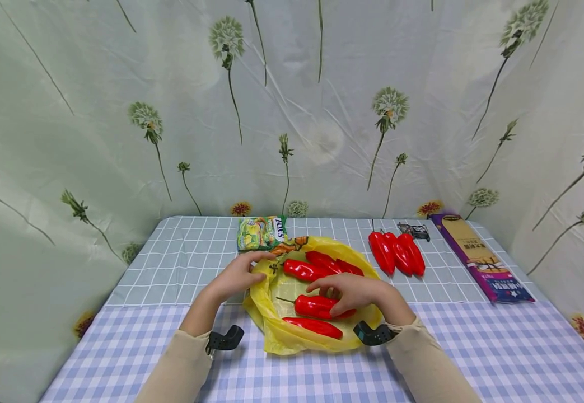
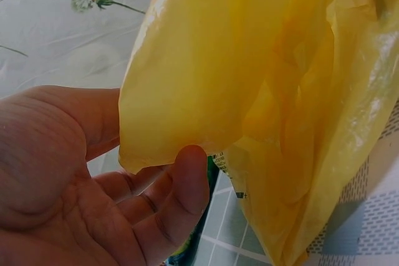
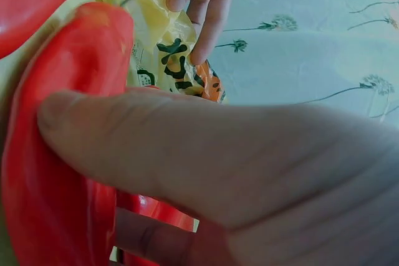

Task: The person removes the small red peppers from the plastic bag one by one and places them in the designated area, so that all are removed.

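A yellow plastic bag (image 1: 278, 334) lies open on the checked tablecloth with several red peppers in it. My left hand (image 1: 264, 258) pinches the bag's far left rim; the left wrist view shows the yellow film (image 2: 249, 60) between the thumb and fingers of that hand (image 2: 168, 182). My right hand (image 1: 329, 299) reaches into the bag and grips one red pepper (image 1: 309, 306). Close up, the right hand (image 3: 93, 179) has its thumb laid across that pepper (image 3: 56, 216) and a finger under it. Another pepper (image 1: 313, 327) lies nearer me, and two more (image 1: 304, 270) lie further back in the bag.
Three red peppers (image 1: 397, 253) lie side by side on the table right of the bag. A green snack packet (image 1: 261, 232) sits behind the bag, with a small dark packet (image 1: 414, 229) and a long purple box (image 1: 483, 258) at the right. A flowered curtain surrounds the table.
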Demonstrator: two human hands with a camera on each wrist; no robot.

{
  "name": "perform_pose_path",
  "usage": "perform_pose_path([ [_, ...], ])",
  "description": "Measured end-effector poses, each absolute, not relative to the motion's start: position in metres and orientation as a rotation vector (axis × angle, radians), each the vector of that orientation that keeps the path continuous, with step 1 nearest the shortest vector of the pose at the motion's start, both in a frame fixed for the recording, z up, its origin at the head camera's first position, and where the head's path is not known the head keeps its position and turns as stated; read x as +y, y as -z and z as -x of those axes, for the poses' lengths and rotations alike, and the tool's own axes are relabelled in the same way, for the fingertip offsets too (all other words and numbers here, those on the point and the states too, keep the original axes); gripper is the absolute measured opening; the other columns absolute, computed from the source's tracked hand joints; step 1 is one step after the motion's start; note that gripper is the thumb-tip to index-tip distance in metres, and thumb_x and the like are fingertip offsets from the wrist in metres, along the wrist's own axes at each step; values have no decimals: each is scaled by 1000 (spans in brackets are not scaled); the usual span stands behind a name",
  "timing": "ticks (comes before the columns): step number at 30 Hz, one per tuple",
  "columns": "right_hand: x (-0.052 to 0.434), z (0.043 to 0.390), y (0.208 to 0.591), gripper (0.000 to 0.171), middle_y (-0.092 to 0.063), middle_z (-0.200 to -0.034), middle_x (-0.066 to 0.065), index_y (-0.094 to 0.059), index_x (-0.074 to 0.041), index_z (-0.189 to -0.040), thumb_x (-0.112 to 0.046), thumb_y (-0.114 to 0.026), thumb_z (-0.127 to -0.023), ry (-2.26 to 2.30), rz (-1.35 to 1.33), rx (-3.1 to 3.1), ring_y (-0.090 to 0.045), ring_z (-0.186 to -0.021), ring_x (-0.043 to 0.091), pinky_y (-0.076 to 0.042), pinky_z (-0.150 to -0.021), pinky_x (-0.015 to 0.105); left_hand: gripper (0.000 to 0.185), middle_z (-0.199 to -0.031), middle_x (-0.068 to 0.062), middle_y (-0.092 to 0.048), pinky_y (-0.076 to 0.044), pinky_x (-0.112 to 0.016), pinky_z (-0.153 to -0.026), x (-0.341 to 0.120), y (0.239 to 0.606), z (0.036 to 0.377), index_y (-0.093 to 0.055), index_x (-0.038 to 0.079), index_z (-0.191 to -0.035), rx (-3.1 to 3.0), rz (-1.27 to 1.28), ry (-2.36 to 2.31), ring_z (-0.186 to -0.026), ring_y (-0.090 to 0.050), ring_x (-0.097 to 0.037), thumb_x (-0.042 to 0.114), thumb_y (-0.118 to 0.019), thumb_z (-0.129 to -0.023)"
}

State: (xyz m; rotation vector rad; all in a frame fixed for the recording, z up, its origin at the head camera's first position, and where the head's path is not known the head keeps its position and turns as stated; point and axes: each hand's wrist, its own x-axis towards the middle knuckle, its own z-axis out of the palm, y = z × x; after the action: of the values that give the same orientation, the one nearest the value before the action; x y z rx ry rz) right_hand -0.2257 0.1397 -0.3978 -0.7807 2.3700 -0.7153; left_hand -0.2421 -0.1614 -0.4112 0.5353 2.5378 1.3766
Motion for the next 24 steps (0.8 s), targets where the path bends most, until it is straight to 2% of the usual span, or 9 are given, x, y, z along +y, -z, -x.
perform_pose_path([
  [6,140,225,397,53,-64,-112,-5,-64,-32,-129,-8,-77,-84,694,764,2384,-57,-104,17,-56,-89,38,44,-131,-20,-59,-53,-29,-67,-161,412,242,-61,7,-134,2540,-546,-1377,-83,-58,-20,0,-62,-90],
  [18,152,224,379,48,-61,-133,3,-62,-24,-134,-12,-72,-88,791,844,2542,-53,-117,23,-54,-94,43,44,-131,-21,-59,-52,-30,-64,-161,410,242,-60,7,-135,2523,-532,-1384,-80,-57,-19,1,-61,-91],
  [24,161,226,369,51,-64,-129,5,-58,-22,-137,-13,-72,-89,910,825,2622,-57,-116,24,-56,-91,41,44,-129,-20,-60,-50,-28,-64,-161,410,242,-60,7,-135,2541,-551,-1366,-77,-54,-18,1,-61,-91],
])
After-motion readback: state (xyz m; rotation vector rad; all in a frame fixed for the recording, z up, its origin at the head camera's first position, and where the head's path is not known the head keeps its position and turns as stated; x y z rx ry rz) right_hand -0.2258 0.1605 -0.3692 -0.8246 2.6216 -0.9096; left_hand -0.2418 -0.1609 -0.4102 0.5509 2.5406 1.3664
